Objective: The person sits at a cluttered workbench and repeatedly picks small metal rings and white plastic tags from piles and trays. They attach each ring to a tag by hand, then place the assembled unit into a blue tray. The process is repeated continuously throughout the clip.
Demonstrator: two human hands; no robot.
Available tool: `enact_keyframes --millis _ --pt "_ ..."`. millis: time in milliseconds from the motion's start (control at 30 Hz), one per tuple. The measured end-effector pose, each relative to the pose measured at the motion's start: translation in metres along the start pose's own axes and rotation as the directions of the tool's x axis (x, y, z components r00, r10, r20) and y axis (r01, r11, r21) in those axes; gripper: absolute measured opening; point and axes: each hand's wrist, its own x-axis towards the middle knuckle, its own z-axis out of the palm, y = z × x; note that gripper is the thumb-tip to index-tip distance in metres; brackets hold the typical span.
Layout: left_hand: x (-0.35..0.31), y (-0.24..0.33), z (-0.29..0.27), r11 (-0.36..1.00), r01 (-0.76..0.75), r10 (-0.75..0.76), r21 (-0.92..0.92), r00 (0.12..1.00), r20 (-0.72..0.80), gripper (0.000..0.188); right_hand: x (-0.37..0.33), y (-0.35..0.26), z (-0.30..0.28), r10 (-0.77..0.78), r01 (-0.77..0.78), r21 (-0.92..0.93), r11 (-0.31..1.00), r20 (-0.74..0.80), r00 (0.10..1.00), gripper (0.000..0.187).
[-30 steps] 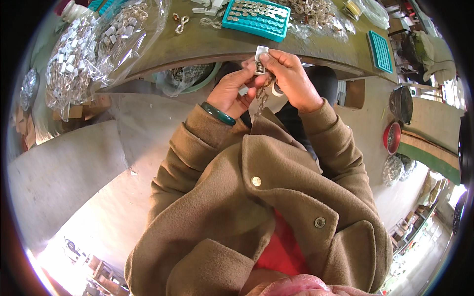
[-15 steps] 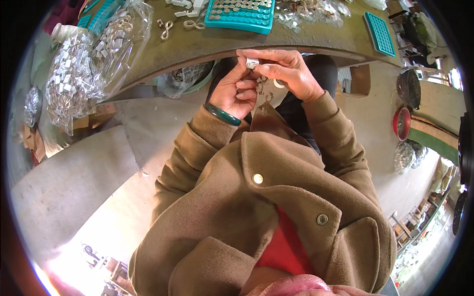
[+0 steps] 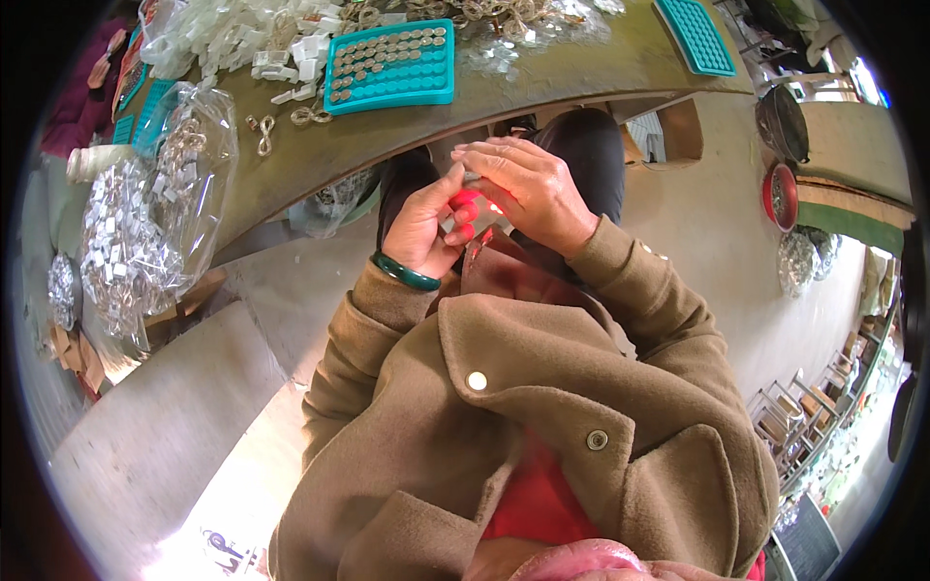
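Observation:
Over my lap, just below the table edge, both hands are closed together around a small white box, mostly hidden by fingers. My left hand, with a dark green bangle at the wrist, grips it from the left with curled fingers. Cupped over its top and right side is my right hand. Red light glows beneath the palms, tinting my left fingers and the brown coat. On the table, a teal tray holds rows of round, silvery coin-like discs.
White boxes with wires fill a clear plastic bag at the left. A wire bundle lies beside it. Another teal tray sits at the table's right. Purple cloth and a person's hand show at far left.
My right hand has folded over the white box, covering it. A red glow has appeared between my hands. The whole view has shifted, showing more of the tabletop.

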Motion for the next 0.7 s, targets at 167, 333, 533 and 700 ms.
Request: enact_keyframes --millis 167,333,533,700 --pt "0.011 0.001 0.002 0.979 -0.071 0.069 0.192 0.997 0.014 0.039 0.000 0.030 -0.034 -0.039 -0.048 -0.413 0.910 -0.199 0.979 0.036" --pt "0.028 -0.006 0.007 0.954 -0.157 0.173 0.254 0.984 -0.040 0.033 -0.002 0.059 -0.041 -0.073 -0.043 -0.500 0.865 -0.210 0.975 0.029" --pt "0.032 -0.002 0.002 0.967 -0.115 0.103 0.229 0.993 0.062 0.036 -0.001 0.076 -0.030 -0.121 -0.005 -0.454 0.891 -0.248 0.961 0.017" --pt "0.028 0.000 0.009 0.993 -0.056 0.061 0.102 0.997 -0.040 0.043 0.007 0.070 -0.028 -0.109 -0.031 -0.379 0.925 -0.342 0.933 0.013"
